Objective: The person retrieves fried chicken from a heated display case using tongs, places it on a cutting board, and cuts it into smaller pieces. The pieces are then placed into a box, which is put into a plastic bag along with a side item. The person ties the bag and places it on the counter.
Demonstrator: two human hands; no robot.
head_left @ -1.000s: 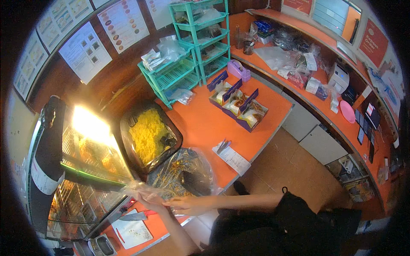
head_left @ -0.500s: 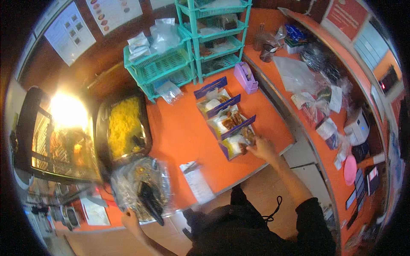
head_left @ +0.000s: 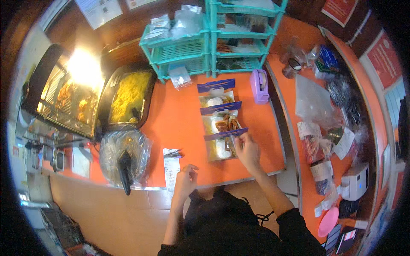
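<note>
Left hand [head_left: 185, 180] moved toward your near box [head_left: 225, 134], loose, empty; right hand [head_left: 249, 151] at its edge (can't tell grip). Likely light, bendy: hold base.

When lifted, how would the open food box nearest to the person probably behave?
The food box looks like thin card, so its walls will probably flex. Its purple flap stands open, so the white mound inside might spill if tilted.
</note>
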